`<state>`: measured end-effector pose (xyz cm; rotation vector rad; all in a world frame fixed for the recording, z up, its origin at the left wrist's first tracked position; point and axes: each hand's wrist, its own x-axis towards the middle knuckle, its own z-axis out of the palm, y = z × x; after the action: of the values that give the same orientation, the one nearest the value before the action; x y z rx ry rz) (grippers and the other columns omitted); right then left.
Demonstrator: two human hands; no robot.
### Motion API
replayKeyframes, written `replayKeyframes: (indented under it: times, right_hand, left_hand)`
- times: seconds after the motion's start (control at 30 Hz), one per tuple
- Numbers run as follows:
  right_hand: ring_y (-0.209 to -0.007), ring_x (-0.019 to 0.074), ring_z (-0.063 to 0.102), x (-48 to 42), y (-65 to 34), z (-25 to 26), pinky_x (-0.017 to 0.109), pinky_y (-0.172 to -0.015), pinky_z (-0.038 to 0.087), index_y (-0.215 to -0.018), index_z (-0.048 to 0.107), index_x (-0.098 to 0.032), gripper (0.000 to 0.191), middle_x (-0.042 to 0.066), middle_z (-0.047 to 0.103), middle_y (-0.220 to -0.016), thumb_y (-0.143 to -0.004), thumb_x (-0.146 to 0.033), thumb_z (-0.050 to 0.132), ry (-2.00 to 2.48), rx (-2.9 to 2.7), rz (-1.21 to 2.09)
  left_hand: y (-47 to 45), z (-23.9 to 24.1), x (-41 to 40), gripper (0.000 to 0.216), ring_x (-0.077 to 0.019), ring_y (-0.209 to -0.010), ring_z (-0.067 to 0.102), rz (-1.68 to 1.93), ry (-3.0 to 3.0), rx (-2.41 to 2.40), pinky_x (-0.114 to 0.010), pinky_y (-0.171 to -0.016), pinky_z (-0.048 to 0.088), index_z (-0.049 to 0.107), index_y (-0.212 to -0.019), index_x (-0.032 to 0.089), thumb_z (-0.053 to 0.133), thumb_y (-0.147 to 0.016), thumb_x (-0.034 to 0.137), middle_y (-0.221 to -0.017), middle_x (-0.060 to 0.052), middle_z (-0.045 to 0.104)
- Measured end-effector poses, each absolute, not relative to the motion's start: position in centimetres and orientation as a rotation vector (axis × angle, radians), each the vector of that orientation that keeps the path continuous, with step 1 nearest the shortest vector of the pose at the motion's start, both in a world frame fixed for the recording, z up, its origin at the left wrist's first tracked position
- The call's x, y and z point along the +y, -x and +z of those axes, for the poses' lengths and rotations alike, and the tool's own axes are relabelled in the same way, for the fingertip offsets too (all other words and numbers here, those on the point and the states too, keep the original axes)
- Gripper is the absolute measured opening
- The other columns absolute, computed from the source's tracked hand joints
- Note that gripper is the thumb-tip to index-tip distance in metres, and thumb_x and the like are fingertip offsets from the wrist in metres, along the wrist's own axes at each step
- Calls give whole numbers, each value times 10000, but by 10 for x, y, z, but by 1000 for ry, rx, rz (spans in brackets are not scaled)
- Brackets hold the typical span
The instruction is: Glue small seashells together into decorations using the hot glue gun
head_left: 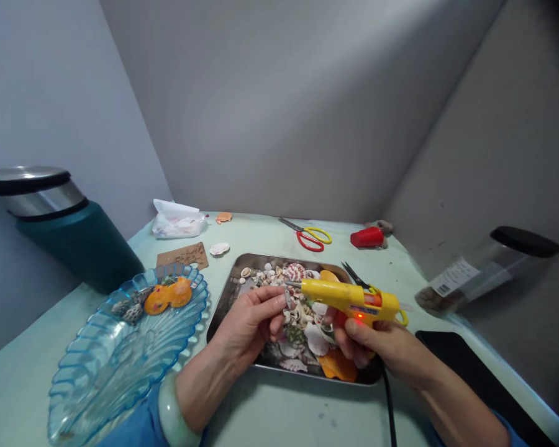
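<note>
My right hand (377, 347) grips a yellow hot glue gun (349, 299) with a red light lit on its body. Its nozzle points left at a small shell (287, 299) pinched in the fingers of my left hand (251, 323). Both hands hover over a metal tray (223, 301) filled with several mixed seashells. A blue glass shell-shaped dish (107, 354) lies to the left, holding orange and speckled shells (168, 297) glued near its far rim.
A teal flask with a steel lid (60, 223) stands far left. At the back lie a plastic bag (177, 220), a cork piece (182, 255), scissors (310, 236) and a red object (367, 237). A clear jar (484, 267) lies on the right beside a black pad (466, 366).
</note>
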<state>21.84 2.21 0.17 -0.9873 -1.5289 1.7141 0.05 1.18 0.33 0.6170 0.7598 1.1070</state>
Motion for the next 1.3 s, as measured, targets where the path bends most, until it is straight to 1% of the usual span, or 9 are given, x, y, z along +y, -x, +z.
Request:
replayKeyframes:
  times: [0.1,0.2,0.33,0.57,0.73,1.0,1.1,1.17,1.3]
  right_hand:
    - [-422,85,427,22,-217,0,219,-418,305,-797,625,-143,477,-26,521,-496,-689,-605,680,1087,-1513,1711]
    - [-424,84,421,22,-217,-1,219,-422,301,-713,615,-147,479,-31,494,-472,-669,-619,686,1138,-1530,1697]
    - [-425,80,426,21,-218,-1,213,-419,298,-794,634,-144,516,-26,517,-500,-660,-640,680,1124,-1523,1710]
    - [-420,89,433,20,-217,-1,218,-404,306,-787,650,-141,481,-19,516,-483,-673,-607,683,1133,-1507,1713]
    - [-418,72,414,21,-217,-2,198,-411,291,-835,637,-142,522,-34,507,-488,-675,-637,672,1134,-1458,1712]
    - [-413,89,417,21,-217,1,226,-416,294,-743,633,-155,535,-22,509,-471,-631,-676,677,1128,-1542,1737]
    - [-412,91,418,20,-218,1,225,-412,300,-774,643,-158,532,-21,516,-470,-620,-665,693,1140,-1518,1738]
    - [-413,82,411,20,-218,0,216,-410,297,-810,645,-152,523,-28,511,-481,-651,-648,684,1130,-1469,1717]
    - [-413,69,393,21,-218,-4,210,-410,307,-860,640,-142,507,-43,491,-496,-684,-615,683,1077,-1421,1722]
  left_hand:
    - [0,4,11,189,-31,-344,367,1131,-587,737,-163,-391,290,623,-787,130,758,-682,210,-422,68,472]
    - [1,3,11,198,-23,-344,370,1139,-557,710,-168,-388,280,618,-789,134,762,-670,200,-487,58,512]
    - [1,3,11,224,-6,-344,362,1148,-545,712,-167,-383,264,623,-827,130,765,-666,192,-588,33,571]
    - [2,4,10,212,-1,-350,336,1130,-529,678,-159,-387,253,631,-829,138,764,-672,189,-544,53,529]
    - [1,7,10,154,0,-342,348,1087,-557,653,-155,-383,264,638,-791,132,748,-695,183,-540,51,521]
    - [3,5,11,214,-4,-353,322,1124,-514,645,-150,-385,257,617,-851,158,754,-691,195,-525,75,465]
    - [3,5,11,216,3,-360,321,1136,-499,635,-147,-379,248,610,-860,167,748,-699,205,-593,59,508]
    - [3,5,11,204,7,-362,322,1141,-492,621,-145,-373,240,612,-867,165,738,-709,195,-643,45,536]
    - [4,5,11,179,13,-358,315,1148,-491,603,-140,-370,236,624,-883,157,717,-731,178,-659,37,545]
